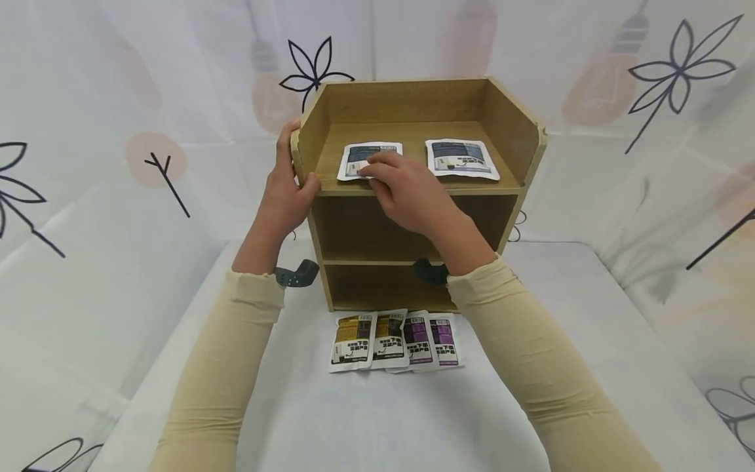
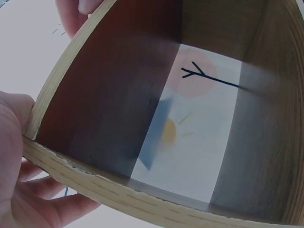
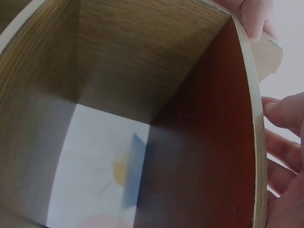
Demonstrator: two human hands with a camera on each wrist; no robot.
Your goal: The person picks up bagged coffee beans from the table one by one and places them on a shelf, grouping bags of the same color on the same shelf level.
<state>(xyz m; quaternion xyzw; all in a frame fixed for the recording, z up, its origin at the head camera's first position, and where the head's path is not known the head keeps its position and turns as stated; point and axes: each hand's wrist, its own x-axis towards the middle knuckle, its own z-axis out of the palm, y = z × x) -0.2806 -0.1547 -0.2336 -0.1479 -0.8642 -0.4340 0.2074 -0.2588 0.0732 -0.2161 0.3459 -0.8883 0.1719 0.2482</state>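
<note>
A small wooden shelf unit (image 1: 413, 192) stands on the white table, with an upper deck and compartments below. My left hand (image 1: 287, 196) grips the front edge of its left side panel, thumb in front and fingers round the outside; the left wrist view shows this hand (image 2: 28, 175) at the board's corner. A white-edged packet with a blue label (image 1: 361, 152) lies on the upper deck. Over its near edge, my right hand (image 1: 409, 190) touches it with bent, relaxed fingers. A second blue-labelled packet (image 1: 463, 159) lies to the right.
On the table before the shelf unit, two yellow-labelled packets (image 1: 352, 342) and two purple-labelled packets (image 1: 445, 341) lie overlapping in a row. White cloth walls (image 1: 88, 196) with printed drawings surround the table. Wooden boards frame the lower compartment (image 3: 118, 71) in the right wrist view.
</note>
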